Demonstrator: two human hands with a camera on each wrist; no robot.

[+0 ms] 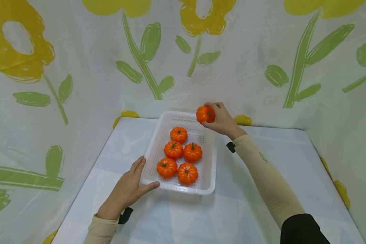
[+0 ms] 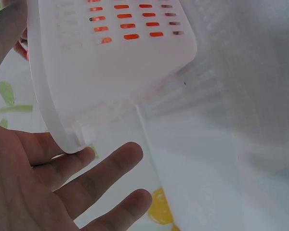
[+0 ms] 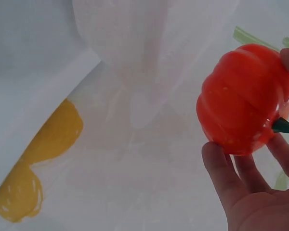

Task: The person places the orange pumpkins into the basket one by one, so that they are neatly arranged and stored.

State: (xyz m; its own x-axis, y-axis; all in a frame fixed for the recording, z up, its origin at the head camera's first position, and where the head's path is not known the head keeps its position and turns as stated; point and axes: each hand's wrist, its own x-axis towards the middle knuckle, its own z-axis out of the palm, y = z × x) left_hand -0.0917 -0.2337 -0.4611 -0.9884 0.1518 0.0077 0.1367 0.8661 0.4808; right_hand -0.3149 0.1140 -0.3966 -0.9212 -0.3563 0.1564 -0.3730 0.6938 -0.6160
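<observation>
My right hand (image 1: 222, 121) pinches a small orange pumpkin (image 1: 205, 114) between thumb and fingers, over the far right corner of a white plastic basket (image 1: 214, 173). In the right wrist view the held pumpkin (image 3: 248, 98) shows ribbed, glossy sides and a green stem. Several more orange pumpkins (image 1: 192, 152) lie inside the basket, mostly toward its near half. At the near left corner, my left hand (image 1: 126, 189) rests against the basket with spread, fairly straight fingers. The left wrist view shows those fingertips right at the basket's rim (image 2: 70, 139).
The basket stands on a pale table (image 1: 247, 203) with a faint printed pattern. Behind and beside the table hangs a white cloth (image 1: 241, 74) with yellow flowers and green leaves, meeting the table's far edge just past the basket.
</observation>
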